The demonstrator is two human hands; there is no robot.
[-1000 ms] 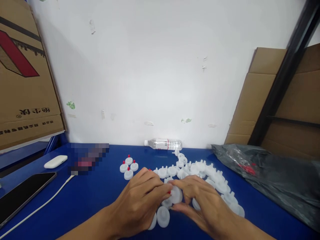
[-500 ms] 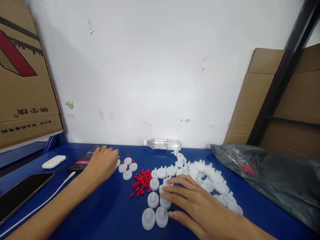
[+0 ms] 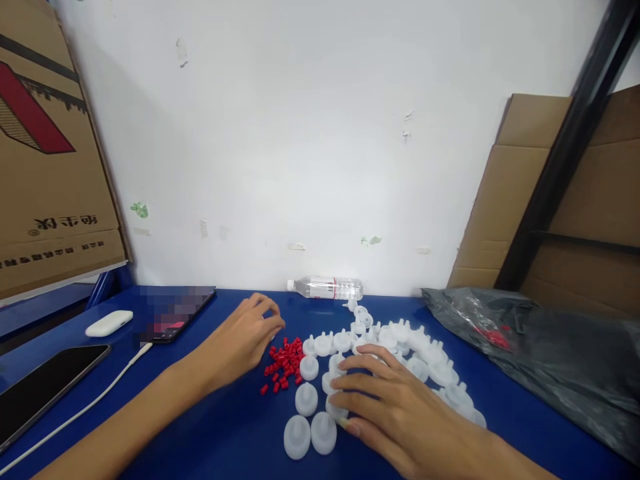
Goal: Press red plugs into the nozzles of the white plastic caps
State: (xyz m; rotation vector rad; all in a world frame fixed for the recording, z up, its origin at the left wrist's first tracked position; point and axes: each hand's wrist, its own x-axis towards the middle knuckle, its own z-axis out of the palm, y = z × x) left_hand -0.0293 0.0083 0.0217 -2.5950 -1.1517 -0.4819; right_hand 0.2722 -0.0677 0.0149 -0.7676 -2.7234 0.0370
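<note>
My left hand point(image 3: 245, 341) hovers just left of a pile of small red caps point(image 3: 286, 360), its fingers bent and apart. Behind it the white spout caps fitted with red tips are hidden. My right hand point(image 3: 395, 407) lies spread over white spout caps point(image 3: 297, 437), its fingertips touching a few of them. Most of these caps stand spout up, in a loose group around and beyond the hand. Nothing shows gripped in either hand.
A clear plastic bottle point(image 3: 330, 288) lies by the wall. At left are a lit phone point(image 3: 185, 317), a dark phone point(image 3: 55, 380), a white case point(image 3: 109, 323) and a white cable point(image 3: 95, 400). A grey plastic bag point(image 3: 565, 360) lies at right; cardboard point(image 3: 515, 180) leans behind.
My left hand has moved right, from beside the lit phone to the red caps, and now covers the red-tipped white caps. My right hand has shifted slightly right, among the white caps.
</note>
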